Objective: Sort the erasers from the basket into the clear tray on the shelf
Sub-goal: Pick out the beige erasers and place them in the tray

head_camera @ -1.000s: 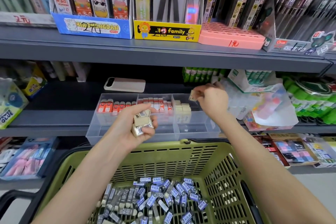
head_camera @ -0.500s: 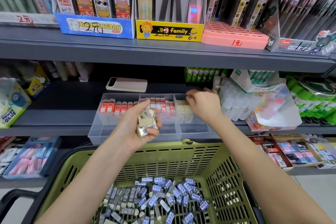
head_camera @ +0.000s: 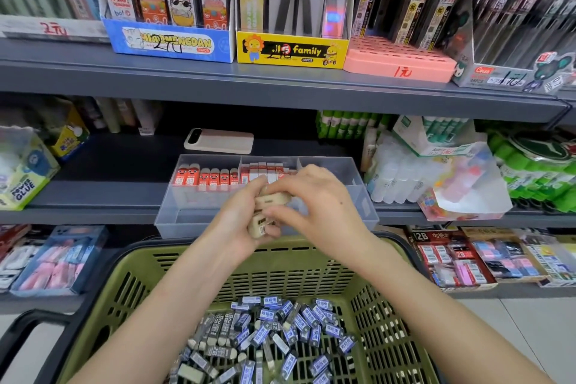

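- Currently, the shelf (head_camera: 109,196) is being occupied by the clear tray (head_camera: 358,196), just behind the green basket (head_camera: 280,274).
- In the basket, blue-sleeved erasers (head_camera: 274,330) are being kept loose.
- In the tray's left and middle compartments, red-sleeved erasers (head_camera: 205,178) are being kept upright.
- Over the tray's front, beige erasers (head_camera: 274,198) are being gripped in a stack by the left hand (head_camera: 240,218).
- The topmost is being pinched by the right hand (head_camera: 314,199).

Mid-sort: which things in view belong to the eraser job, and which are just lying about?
Job: cream erasers, gripped by the left hand and pinched by the right hand; clear tray with red-sleeved erasers in it; green basket of blue-sleeved erasers.
Lying about: phone behind the tray; green glue sticks; yellow family box on the upper shelf.
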A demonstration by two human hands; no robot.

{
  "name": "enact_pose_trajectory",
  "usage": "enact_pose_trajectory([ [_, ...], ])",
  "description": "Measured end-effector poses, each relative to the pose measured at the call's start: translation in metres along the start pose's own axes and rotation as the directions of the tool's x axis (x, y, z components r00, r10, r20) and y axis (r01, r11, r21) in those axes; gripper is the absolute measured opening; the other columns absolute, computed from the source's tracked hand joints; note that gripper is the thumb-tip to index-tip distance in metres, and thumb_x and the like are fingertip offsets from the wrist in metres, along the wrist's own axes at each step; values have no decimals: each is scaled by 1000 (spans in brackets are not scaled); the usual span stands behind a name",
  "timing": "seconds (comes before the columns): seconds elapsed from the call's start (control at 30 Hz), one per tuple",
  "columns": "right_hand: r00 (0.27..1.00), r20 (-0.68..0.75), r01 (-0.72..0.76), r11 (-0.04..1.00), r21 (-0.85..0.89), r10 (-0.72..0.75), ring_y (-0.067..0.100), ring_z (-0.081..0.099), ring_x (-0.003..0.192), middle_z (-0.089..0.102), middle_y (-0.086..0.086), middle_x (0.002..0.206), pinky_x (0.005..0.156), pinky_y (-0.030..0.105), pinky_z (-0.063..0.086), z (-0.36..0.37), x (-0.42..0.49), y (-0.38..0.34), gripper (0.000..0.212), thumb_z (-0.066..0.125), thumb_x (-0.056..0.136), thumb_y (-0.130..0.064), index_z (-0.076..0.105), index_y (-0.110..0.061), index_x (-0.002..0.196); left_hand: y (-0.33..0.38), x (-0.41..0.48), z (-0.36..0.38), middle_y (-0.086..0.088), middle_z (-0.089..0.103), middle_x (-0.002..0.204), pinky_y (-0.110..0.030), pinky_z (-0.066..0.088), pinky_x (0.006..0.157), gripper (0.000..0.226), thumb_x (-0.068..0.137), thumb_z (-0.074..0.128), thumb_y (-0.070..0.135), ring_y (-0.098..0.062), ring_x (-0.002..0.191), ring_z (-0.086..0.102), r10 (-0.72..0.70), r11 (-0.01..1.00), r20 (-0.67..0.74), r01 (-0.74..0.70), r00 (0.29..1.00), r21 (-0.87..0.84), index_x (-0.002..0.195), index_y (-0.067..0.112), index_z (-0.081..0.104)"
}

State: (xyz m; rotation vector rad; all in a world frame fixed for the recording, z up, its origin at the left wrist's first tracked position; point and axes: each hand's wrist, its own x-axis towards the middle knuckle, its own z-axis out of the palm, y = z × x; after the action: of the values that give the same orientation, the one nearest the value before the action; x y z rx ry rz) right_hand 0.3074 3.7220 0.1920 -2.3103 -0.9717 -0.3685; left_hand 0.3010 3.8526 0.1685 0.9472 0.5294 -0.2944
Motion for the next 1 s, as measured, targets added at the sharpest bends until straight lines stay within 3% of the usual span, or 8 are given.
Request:
enact_pose_trajectory([
  [0.1,972,-166,-162,985,58,169,15,53,71,67,-4,72,63,27,39,-18,1,25,32,62,76,-51,74,-23,86,3,-3,-3,-7,50,63,-17,30,31,30,98,43,30,-18,46,49,-2,1000,18,2,1000,13,97,4,58],
  [0.17,942,-221,-276,958,-80,253,16,51,69,66,-3,66,62,27,34,-30,6,57,30,61,77,-53,74,-26,79,6,-4,-5,-9,51,65,-19,32,31,31,97,40,22,-18,51,49,4,1000,19,-4,1000,16,105,0,61],
  [0.33,951,-20,-270,794,-544,310,25,59,89,71,2,77,92,36,32,-35,19,124,39,52,84,-59,73,-26,86,10,-6,-5,-10,55,67,-19,33,31,32,91,38,12,-18,56,47,1,1000,38,-1,999,-11,109,-3,59],
  [0.43,962,61,-203,850,-486,265,22,58,95,72,0,82,102,34,19,-29,27,138,38,54,83,-58,74,-27,91,10,-5,-4,-11,56,70,-18,34,32,32,92,38,13,-18,55,48,3,1000,42,-3,999,1,109,-3,60],
  [0.57,979,130,-47,794,-606,157,20,51,101,72,-4,86,94,33,15,-27,36,145,39,52,82,-59,74,-28,88,7,-3,-4,-12,56,73,-17,33,32,33,94,37,12,-18,57,47,11,1000,36,-12,999,17,111,-2,60],
  [0.7,947,213,-82,824,-561,239,13,50,94,64,-10,71,101,35,17,-20,30,150,38,49,83,-62,73,-32,83,6,-1,-3,-12,56,71,-17,32,33,33,95,36,12,-19,57,47,2,1000,33,-2,999,-1,114,-2,58],
  [0.87,916,273,-109,839,-533,292,23,56,92,65,1,83,72,32,16,-2,14,156,50,29,98,-49,66,-19,86,5,-2,0,-19,67,72,-18,34,34,17,94,45,9,-21,55,53,-11,998,48,14,999,-56,102,-3,55],
  [1.0,916,268,-128,850,-511,299,24,53,97,64,4,89,71,33,15,0,10,157,44,26,99,-47,61,-19,93,2,-2,2,-22,70,77,-17,34,32,14,93,49,12,-20,47,55,-43,994,88,52,995,-99,99,0,53],
])
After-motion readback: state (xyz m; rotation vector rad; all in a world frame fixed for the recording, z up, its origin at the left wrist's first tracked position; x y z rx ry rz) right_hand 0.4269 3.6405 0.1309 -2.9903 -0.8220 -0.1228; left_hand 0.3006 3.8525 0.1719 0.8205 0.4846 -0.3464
